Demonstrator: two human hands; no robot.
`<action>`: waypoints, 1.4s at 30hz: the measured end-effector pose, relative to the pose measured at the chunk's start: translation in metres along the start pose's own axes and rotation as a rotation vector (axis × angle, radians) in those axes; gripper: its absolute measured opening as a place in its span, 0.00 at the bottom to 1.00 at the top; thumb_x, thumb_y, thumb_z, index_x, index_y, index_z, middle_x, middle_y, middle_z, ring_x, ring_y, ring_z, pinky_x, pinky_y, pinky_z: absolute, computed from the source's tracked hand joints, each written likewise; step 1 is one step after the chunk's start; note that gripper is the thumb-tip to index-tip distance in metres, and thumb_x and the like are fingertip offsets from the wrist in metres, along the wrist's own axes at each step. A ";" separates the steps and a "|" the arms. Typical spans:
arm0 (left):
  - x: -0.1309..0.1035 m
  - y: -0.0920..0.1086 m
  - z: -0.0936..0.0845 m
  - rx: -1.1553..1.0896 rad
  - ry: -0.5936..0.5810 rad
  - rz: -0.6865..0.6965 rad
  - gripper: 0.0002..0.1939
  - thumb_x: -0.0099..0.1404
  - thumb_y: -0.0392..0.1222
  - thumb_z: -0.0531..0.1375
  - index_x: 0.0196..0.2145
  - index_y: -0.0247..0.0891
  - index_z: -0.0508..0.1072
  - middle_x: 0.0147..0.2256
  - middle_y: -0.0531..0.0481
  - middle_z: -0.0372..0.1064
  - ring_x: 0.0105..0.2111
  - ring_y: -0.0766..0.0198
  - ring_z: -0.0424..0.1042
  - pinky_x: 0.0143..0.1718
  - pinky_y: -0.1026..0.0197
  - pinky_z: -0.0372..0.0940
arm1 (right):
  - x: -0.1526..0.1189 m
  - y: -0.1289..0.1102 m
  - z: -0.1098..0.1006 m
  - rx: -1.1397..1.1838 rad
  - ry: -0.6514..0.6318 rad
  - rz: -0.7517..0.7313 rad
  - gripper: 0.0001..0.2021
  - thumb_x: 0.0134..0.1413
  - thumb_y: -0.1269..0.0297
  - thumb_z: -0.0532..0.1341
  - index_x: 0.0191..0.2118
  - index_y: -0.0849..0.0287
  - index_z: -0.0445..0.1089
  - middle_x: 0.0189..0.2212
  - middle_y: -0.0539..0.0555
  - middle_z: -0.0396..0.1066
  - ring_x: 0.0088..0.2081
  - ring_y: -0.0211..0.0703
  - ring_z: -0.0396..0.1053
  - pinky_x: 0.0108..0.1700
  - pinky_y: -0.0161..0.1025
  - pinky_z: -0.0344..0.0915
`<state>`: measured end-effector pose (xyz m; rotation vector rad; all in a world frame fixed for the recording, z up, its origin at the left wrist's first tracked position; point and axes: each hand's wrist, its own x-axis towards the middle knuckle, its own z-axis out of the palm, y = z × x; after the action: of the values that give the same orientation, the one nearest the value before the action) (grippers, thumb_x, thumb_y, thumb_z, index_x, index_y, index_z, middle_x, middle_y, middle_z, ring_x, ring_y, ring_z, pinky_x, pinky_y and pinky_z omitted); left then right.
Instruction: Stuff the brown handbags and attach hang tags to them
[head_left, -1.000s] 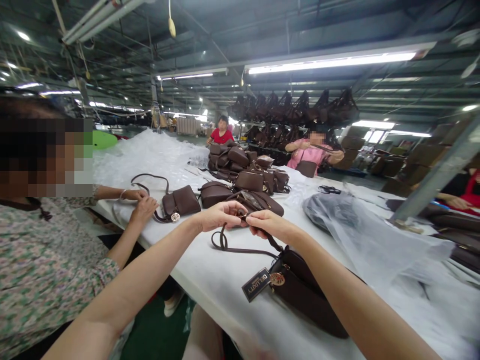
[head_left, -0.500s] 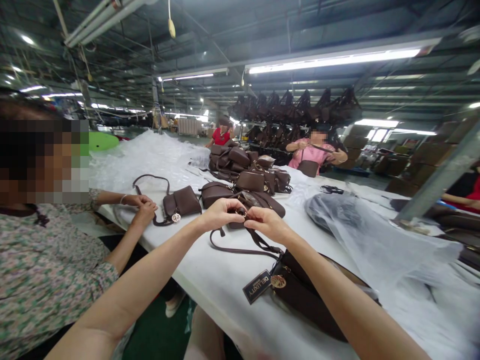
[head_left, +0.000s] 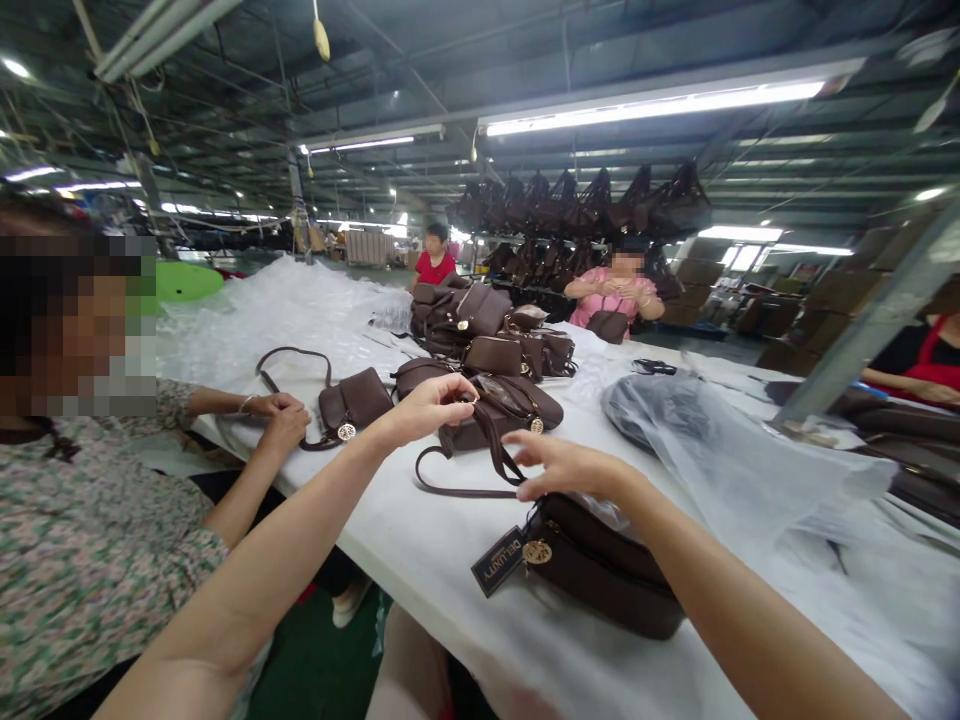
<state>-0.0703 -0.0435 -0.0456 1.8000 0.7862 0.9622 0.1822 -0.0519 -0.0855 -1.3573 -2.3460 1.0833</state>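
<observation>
A dark brown handbag lies on the white table close to me, with a round gold charm and a black "DELUXITY" tag at its left end. My left hand pinches the upper end of its brown strap, which rises off the table; a bit of gold metal shows at the fingertips. Just above the bag, my right hand has its fingers apart beside the strap and holds nothing. Whether it touches the strap is unclear.
Several brown bags are heaped beyond my hands. Clear plastic covers the right side, near a metal post. At left, a co-worker's hands hold the strap of a small brown bag. Other people stand across the table.
My right hand has let go of the strap end and moved right and down toward the bag, its fingers opening. My left hand keeps its pinch. The view has shifted slightly.
</observation>
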 end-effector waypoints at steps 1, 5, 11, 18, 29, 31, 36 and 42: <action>0.000 0.000 -0.001 0.002 -0.007 -0.001 0.14 0.56 0.42 0.63 0.38 0.34 0.68 0.24 0.57 0.60 0.23 0.72 0.60 0.26 0.67 0.55 | -0.005 0.007 0.001 -0.093 -0.026 0.068 0.37 0.36 0.65 0.70 0.57 0.58 0.63 0.43 0.57 0.72 0.43 0.49 0.70 0.46 0.43 0.64; 0.003 -0.002 -0.002 0.029 0.005 -0.006 0.13 0.56 0.43 0.62 0.37 0.34 0.67 0.26 0.55 0.64 0.23 0.72 0.59 0.25 0.67 0.55 | -0.017 0.022 0.008 -0.156 0.065 0.007 0.19 0.49 0.65 0.62 0.49 0.59 0.69 0.38 0.56 0.74 0.38 0.45 0.70 0.42 0.40 0.64; 0.007 0.001 0.002 0.040 0.018 -0.009 0.13 0.57 0.43 0.62 0.38 0.35 0.68 0.28 0.53 0.68 0.24 0.71 0.61 0.24 0.67 0.52 | -0.018 0.008 0.018 -0.249 0.172 -0.118 0.05 0.51 0.62 0.62 0.30 0.57 0.71 0.23 0.47 0.67 0.28 0.38 0.63 0.33 0.34 0.56; 0.010 -0.003 0.001 -0.020 0.117 0.014 0.13 0.55 0.44 0.63 0.36 0.34 0.69 0.29 0.53 0.68 0.29 0.69 0.65 0.32 0.65 0.57 | -0.019 0.010 0.015 -0.283 0.154 -0.115 0.09 0.52 0.63 0.59 0.24 0.59 0.66 0.20 0.45 0.59 0.25 0.35 0.57 0.29 0.33 0.49; -0.007 0.021 -0.011 0.163 0.039 -0.032 0.12 0.48 0.37 0.64 0.33 0.33 0.73 0.25 0.56 0.64 0.26 0.70 0.61 0.29 0.66 0.55 | -0.014 0.013 0.017 -0.372 0.110 -0.076 0.07 0.53 0.68 0.57 0.26 0.60 0.68 0.22 0.48 0.62 0.27 0.37 0.59 0.29 0.33 0.49; -0.009 0.032 -0.013 0.307 -0.025 -0.004 0.11 0.50 0.37 0.64 0.33 0.33 0.74 0.26 0.55 0.66 0.26 0.69 0.62 0.28 0.67 0.56 | -0.014 0.011 0.017 -0.398 0.093 -0.059 0.07 0.53 0.68 0.57 0.26 0.59 0.69 0.23 0.49 0.63 0.28 0.37 0.59 0.29 0.33 0.49; -0.006 0.044 -0.020 0.738 -0.152 0.161 0.03 0.55 0.34 0.61 0.30 0.34 0.75 0.27 0.53 0.71 0.28 0.68 0.67 0.32 0.66 0.58 | -0.015 0.008 0.019 -0.471 0.049 -0.011 0.06 0.52 0.67 0.58 0.28 0.58 0.71 0.24 0.50 0.65 0.28 0.39 0.60 0.30 0.34 0.49; -0.009 0.025 -0.033 0.927 -0.161 0.217 0.16 0.59 0.33 0.61 0.46 0.36 0.74 0.39 0.48 0.75 0.37 0.64 0.72 0.39 0.65 0.62 | -0.014 0.011 0.021 -0.493 0.023 0.017 0.06 0.51 0.68 0.59 0.29 0.58 0.74 0.26 0.53 0.69 0.31 0.43 0.65 0.31 0.35 0.52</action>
<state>-0.1006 -0.0462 -0.0165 2.7643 1.0415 0.5886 0.1863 -0.0704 -0.1057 -1.5267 -2.6981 0.4967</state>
